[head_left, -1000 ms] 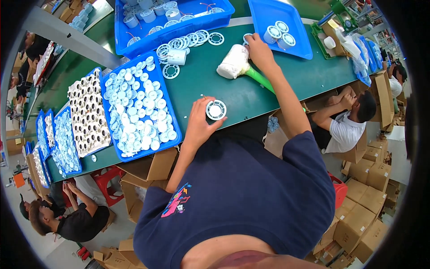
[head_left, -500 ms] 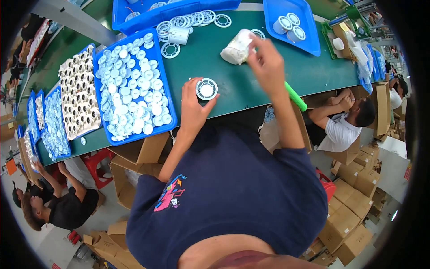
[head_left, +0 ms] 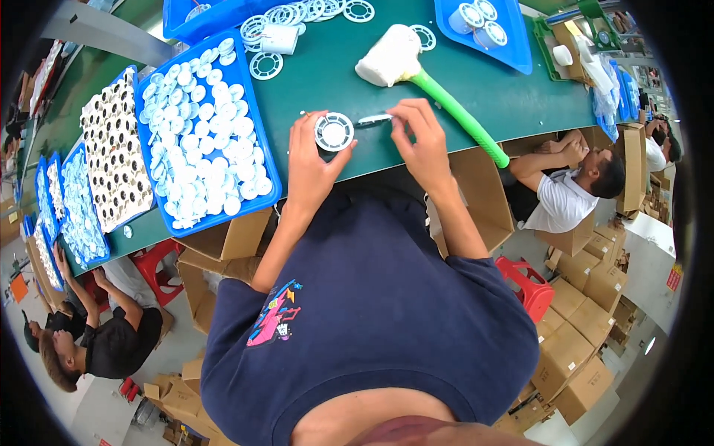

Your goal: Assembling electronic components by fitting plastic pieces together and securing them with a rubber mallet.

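My left hand (head_left: 311, 157) is wrapped round a round white housing (head_left: 334, 131) with a slotted ring on its top, at the table's near edge. Just to its right, my right hand (head_left: 424, 145) pinches a thin flat piece (head_left: 374, 119), white and dark, seen almost edge-on; its kind is unclear. The piece's left end comes close to the housing, and I cannot tell whether they touch. Beyond my right hand lies a mallet (head_left: 388, 56) with a whitish head and a bright green handle (head_left: 465, 117) slanting toward the near edge.
At left, a blue tray (head_left: 277, 172) holds many white discs, beside an egg-carton-like tray (head_left: 111, 160). Slotted rings (head_left: 266, 65) and a white cylinder (head_left: 280, 39) lie at the back. A blue tray (head_left: 515, 53) holds several cylinders. A co-worker (head_left: 565, 186) sits at right.
My right hand has come down and left from over the mallet and now holds the thin piece beside the housing. The mallet's handle is uncovered. My left hand keeps hold of the housing.
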Motion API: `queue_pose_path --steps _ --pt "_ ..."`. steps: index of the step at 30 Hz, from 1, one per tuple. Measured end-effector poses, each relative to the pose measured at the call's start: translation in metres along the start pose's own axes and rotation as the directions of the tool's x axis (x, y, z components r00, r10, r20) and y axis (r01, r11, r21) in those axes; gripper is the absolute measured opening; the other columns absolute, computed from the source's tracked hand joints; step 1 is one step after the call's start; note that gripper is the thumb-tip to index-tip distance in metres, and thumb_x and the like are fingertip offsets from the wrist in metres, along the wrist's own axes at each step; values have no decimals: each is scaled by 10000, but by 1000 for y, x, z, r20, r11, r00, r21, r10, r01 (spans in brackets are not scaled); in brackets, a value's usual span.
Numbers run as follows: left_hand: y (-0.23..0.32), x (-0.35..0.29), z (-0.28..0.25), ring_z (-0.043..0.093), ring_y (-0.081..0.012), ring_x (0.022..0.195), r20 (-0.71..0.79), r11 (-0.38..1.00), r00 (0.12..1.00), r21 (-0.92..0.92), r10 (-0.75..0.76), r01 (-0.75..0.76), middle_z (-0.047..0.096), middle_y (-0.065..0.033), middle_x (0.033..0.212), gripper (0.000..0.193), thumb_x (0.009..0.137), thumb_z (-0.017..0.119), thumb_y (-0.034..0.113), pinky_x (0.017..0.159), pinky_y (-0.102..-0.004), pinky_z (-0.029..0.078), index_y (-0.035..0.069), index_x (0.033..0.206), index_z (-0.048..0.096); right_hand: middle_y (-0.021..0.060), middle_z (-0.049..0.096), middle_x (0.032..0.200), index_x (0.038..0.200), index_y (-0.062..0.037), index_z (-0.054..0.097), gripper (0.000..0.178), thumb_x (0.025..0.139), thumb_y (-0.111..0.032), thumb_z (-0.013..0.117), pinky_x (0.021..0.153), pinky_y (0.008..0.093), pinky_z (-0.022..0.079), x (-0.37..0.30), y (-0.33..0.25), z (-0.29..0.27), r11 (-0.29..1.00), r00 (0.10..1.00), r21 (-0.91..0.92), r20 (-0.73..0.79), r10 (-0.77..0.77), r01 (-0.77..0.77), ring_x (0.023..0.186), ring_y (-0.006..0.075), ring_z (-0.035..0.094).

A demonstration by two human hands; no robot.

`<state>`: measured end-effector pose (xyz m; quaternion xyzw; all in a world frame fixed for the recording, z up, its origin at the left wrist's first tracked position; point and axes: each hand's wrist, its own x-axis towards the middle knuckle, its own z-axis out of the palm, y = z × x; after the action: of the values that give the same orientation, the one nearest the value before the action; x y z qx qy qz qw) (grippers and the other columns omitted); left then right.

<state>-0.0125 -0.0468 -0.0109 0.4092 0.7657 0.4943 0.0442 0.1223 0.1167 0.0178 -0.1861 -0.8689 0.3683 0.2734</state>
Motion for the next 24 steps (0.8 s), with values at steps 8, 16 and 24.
queue_pose_path --steps 8,16,24 --pt "1 2 0 565 -400 1125 12 1000 1000 -18 4 -4 598 -192 1219 597 774 863 148 1026 -483 451 -7 1265 560 154 599 1349 1284 -34 631 481 813 45 684 998 429 486 -13 13 -3 992 1000 -127 -13 -7 5 1223 361 564" --pt "0 1 1 570 -403 1117 7 999 999 -18 32 -32 605 -195 1189 603 765 869 150 1005 -483 462 -5 1259 561 142 610 1351 1298 -33 614 471 836 -49 705 1048 440 438 -19 14 7 963 998 -264 -2 -57 54 1227 359 551" --pt "-2 1 0 574 -403 1112 5 999 999 -12 42 -42 604 -192 1192 598 764 871 155 990 -480 470 -6 1254 567 131 690 1020 999 12 702 166 835 35 700 779 374 558 -69 -13 15 989 990 50 -39 -139 140 889 299 673"
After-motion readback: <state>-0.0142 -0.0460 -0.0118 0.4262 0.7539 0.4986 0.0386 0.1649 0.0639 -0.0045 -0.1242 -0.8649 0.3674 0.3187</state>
